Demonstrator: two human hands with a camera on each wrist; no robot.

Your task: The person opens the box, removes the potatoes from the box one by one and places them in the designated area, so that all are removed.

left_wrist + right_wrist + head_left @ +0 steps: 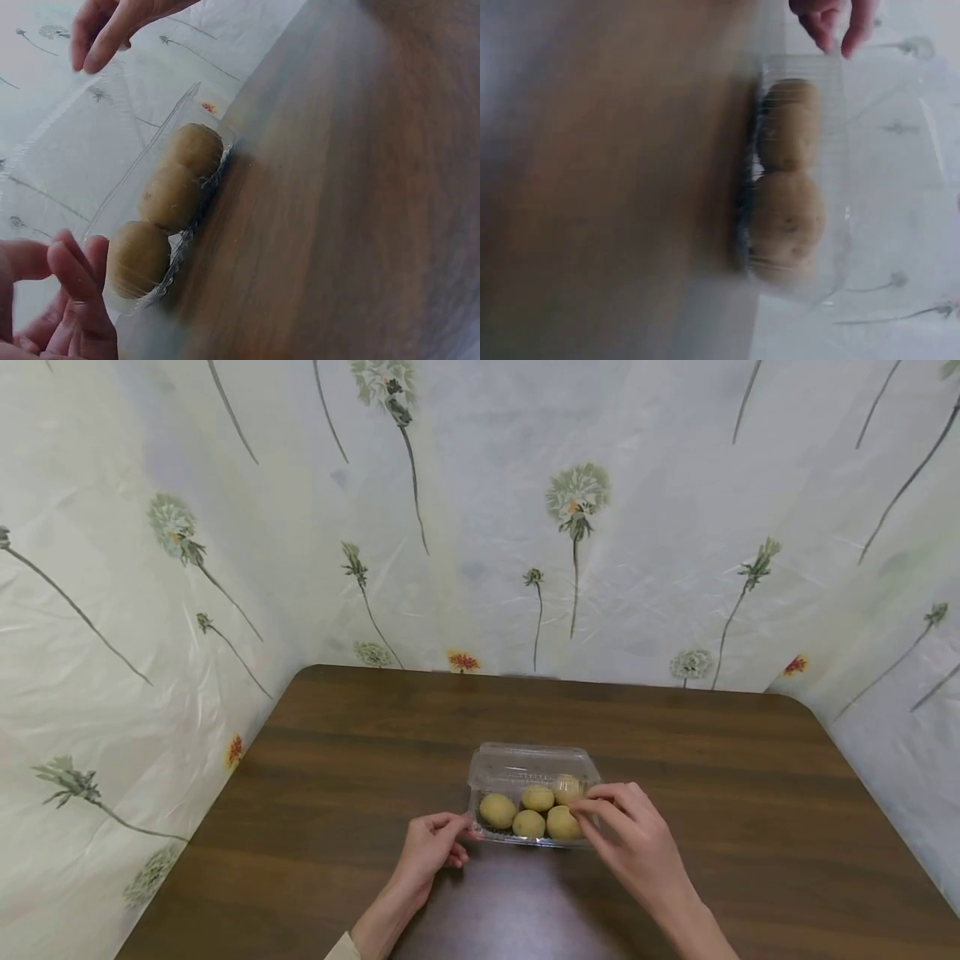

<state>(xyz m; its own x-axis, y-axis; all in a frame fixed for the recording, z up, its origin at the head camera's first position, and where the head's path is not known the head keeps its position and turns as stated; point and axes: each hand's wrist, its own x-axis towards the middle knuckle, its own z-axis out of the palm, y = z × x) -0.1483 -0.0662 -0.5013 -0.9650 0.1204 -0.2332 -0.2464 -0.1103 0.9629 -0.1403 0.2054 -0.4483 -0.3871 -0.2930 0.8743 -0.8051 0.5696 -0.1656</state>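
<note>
A clear plastic clamshell container (491, 837) sits on the table with its lid (517, 760) raised at the back. Inside lie several round yellow-brown potatoes (528, 823), also plain in the left wrist view as a row of potatoes (171, 196). My left hand (431, 852) pinches the container's near left corner, its fingertips partly seen through the plastic. My right hand (633, 835) is above the container's right end, thumb and forefinger together at the lid's edge. In the left wrist view the right hand (120, 26) shows higher than the potatoes, at the lid's far corner.
The dark brown wooden table (360, 752) has rounded far corners. A pale curtain (480, 527) printed with dandelions hangs behind it and along both sides, close to the table's edges.
</note>
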